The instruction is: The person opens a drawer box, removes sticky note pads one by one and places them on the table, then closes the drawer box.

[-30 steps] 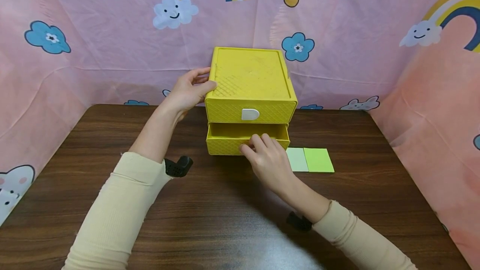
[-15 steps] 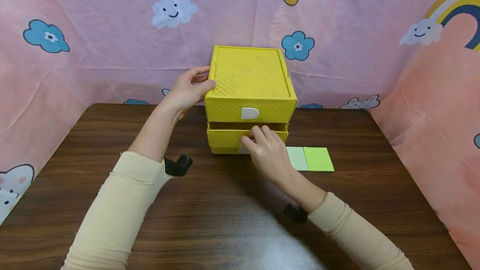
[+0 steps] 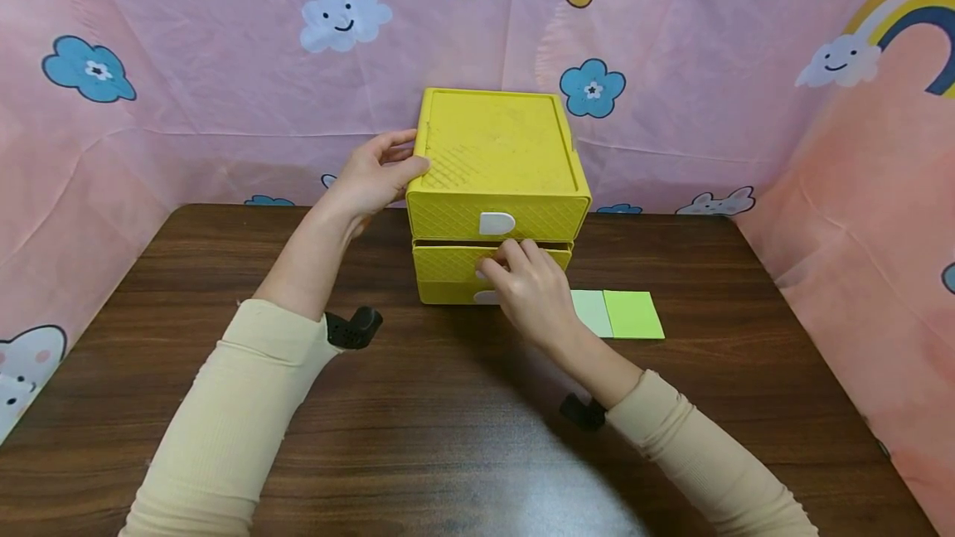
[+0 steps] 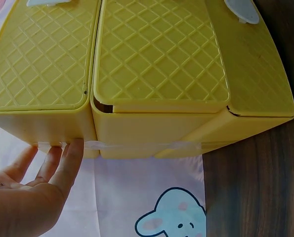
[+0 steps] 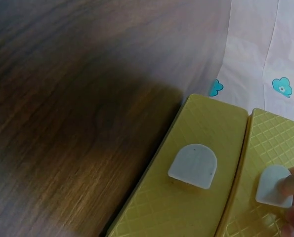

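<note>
A yellow drawer box (image 3: 492,143) with a lattice-patterned front stands at the back of the table. Its middle drawer (image 3: 448,263) sticks out slightly, leaving a thin gap along the top. My right hand (image 3: 533,292) pinches that drawer's white handle (image 5: 273,186), with the thumb on it in the right wrist view. My left hand (image 3: 376,176) rests against the box's left side, thumb at the top edge. In the left wrist view, fingertips of my left hand (image 4: 33,192) touch the side wall near a strip of clear tape (image 4: 122,144). The drawer's inside is hidden.
The top drawer (image 3: 448,218) and bottom drawer (image 5: 171,210) look pushed in. Pale green and bright green square pads (image 3: 632,315) lie right of the box on the dark wooden table (image 3: 418,437). A pink patterned cloth (image 3: 239,40) hangs close behind.
My right hand has moved away from me, pushing the middle drawer from well pulled out to nearly flush. The left hand stays against the box.
</note>
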`<control>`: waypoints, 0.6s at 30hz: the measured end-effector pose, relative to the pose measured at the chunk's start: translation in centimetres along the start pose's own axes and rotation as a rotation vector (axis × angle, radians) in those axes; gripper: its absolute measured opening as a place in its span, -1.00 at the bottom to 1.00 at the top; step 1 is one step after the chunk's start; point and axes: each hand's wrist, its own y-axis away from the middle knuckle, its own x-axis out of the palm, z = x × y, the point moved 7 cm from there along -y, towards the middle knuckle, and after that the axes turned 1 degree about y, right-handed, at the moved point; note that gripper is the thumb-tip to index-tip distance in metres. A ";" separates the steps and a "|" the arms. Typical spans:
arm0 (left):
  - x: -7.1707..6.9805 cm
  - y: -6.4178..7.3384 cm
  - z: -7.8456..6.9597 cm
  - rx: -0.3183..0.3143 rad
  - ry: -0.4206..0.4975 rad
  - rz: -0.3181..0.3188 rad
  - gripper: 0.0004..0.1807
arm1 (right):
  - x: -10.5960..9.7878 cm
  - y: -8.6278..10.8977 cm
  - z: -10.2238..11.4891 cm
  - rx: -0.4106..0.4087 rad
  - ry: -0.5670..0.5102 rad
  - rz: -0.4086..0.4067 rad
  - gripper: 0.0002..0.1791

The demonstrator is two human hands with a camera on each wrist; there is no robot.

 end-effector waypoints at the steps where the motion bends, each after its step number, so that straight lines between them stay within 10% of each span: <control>1: 0.0 0.0 0.0 -0.001 0.000 -0.001 -0.38 | 0.1 0.0 0.0 0.003 -0.001 0.001 -0.87; 18: 0.0 0.0 0.0 0.002 0.005 -0.006 -0.39 | 0.4 -0.4 -0.4 0.006 -0.007 -0.029 -0.87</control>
